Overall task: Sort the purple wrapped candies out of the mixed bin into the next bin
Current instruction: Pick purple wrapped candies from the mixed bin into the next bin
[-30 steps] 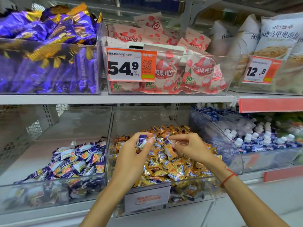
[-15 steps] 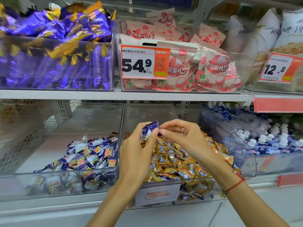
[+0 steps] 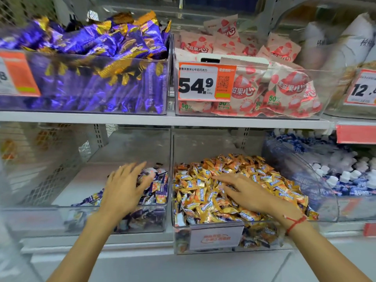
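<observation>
On the lower shelf, the clear mixed bin (image 3: 215, 238) holds a heap of orange wrapped candies (image 3: 203, 196). The clear bin to its left (image 3: 40, 216) holds purple wrapped candies (image 3: 158, 188). My left hand (image 3: 124, 188) hovers over the purple pile with fingers spread and straight, holding nothing that I can see. My right hand (image 3: 242, 190) lies flat on the orange heap, fingers stretched toward the left. It wears a red string at the wrist.
The upper shelf carries a bin of large purple and gold packets (image 3: 91, 64), a bin of pink packets (image 3: 264, 88) with a 54.9 price tag (image 3: 205, 82), and white bags (image 3: 345, 47). A curved bin of blue and white candies (image 3: 335, 176) stands at the right.
Both hands held purple candies together above the mixed bin. My left hand has since swung left over the purple bin and opened, while my right hand dropped flat onto the orange heap.
</observation>
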Motion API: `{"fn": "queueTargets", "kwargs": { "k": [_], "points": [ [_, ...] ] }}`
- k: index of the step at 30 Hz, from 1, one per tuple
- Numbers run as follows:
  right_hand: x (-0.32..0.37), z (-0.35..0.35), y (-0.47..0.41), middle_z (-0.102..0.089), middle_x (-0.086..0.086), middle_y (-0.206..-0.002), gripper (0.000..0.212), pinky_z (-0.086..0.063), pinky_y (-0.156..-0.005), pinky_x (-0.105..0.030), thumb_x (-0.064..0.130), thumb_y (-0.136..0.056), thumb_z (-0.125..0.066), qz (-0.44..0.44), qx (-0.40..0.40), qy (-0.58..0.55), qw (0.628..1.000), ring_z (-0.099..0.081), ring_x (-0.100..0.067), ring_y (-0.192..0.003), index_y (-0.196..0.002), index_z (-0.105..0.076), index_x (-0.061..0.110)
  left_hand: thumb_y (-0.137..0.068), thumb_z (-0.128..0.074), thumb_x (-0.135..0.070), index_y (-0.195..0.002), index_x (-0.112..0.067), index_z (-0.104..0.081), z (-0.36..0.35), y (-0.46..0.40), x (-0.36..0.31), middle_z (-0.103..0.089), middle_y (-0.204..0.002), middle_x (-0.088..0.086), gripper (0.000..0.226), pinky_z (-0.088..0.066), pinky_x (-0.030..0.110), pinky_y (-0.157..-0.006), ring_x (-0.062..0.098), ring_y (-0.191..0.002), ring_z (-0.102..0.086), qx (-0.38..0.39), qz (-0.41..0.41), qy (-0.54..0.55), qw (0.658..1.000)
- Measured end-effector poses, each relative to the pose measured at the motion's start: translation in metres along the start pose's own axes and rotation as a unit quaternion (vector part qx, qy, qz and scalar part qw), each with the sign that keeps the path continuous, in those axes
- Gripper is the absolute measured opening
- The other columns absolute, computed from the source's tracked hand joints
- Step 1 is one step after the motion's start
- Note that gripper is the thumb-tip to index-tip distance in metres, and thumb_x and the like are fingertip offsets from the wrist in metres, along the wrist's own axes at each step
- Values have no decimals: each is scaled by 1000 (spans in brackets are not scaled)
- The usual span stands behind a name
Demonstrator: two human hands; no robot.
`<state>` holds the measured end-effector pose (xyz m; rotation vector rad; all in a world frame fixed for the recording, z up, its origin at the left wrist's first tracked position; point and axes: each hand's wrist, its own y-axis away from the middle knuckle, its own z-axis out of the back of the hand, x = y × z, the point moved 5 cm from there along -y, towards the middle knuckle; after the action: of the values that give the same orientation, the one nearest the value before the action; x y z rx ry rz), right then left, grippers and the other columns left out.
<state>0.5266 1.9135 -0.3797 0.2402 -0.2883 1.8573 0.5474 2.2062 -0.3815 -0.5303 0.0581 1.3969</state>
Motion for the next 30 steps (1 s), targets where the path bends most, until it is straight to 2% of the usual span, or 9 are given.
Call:
{"fn": "queueTargets", "kwargs": {
  "k": [3,5,9,12,17,21,23,27,30],
  "points": [
    [12,24,3,-48,12,-140,37,-31,-107,-24,34,-100,-47,40,-102,-15,994,-40,-5,-131,-136,-51,33,-95,-21,-65,-144,-26,-43,12,10,-17,-43,-147,-7,67,-27,32,-113,11,-136,-36,-57,-15,130,990],
    [36,36,0,-50,15,-138,37,-32,-109,-26,38,-98,-51,82,-136,-42,986,-39,-1,-130,-135,-51,36,-93,-24,-69,-144,-38,-38,15,18,-38,-37,-144,-23,61,-26,24,-109,-4,-131,-32,-38,-31,223,974],
    [82,-4,-27,-28,10,-156,64,-14,-118,-30,56,-94,-47,159,22,65,985,-18,-10,-144,-150,-25,33,-76,-15,-84,-136,-61,-28,-6,26,-62,-19,-146,-43,65,-29,34,-114,-12,-134,-27,23,-76,258,963],
    [68,-29,-42,-4,13,-162,59,1,-120,-39,60,-98,-27,129,92,150,976,-1,-14,-149,-152,-15,39,-77,-15,-81,-135,-63,-24,-7,26,-63,-11,-143,-50,61,-31,30,-111,-16,-133,-26,26,-84,262,961],
    [23,2,-43,-27,20,-155,35,-25,-115,-36,48,-99,-41,114,89,138,980,-22,-8,-143,-133,-52,46,-74,-12,-84,-135,-64,-24,4,24,-60,-6,-141,-52,65,-39,24,-92,-12,-122,-40,52,-99,215,970],
    [11,30,-43,-49,17,-140,19,-30,-111,-26,44,-91,-61,90,135,33,986,-41,0,-130,-108,-68,47,-74,-10,-85,-137,-66,-18,6,23,-58,-1,-141,-53,66,-37,23,-94,-18,-112,-44,59,-107,185,975],
    [18,38,-59,-64,14,-121,12,-44,-102,-30,47,-90,-60,67,88,-48,993,-60,-4,-110,-98,-70,43,-76,-11,-85,-140,-62,-19,5,23,-57,-5,-142,-52,69,-33,20,-99,-24,-120,-33,54,-105,205,971],
    [40,4,-103,-56,1,-132,36,-46,-99,-40,46,-96,-49,48,46,58,996,-54,-21,-121,-127,-57,28,-87,-24,-73,-142,-54,-25,0,25,-59,-20,-143,-46,58,-34,25,-108,-11,-128,-40,43,-75,265,960],
    [44,-10,-110,-62,-1,-123,35,-47,-90,-33,49,-91,-58,42,11,140,989,-56,-21,-113,-117,-64,27,-87,-32,-69,-139,-53,-34,-1,25,-62,-23,-140,-48,54,-44,38,-104,-4,-118,-53,30,-59,286,956]
  ]
}}
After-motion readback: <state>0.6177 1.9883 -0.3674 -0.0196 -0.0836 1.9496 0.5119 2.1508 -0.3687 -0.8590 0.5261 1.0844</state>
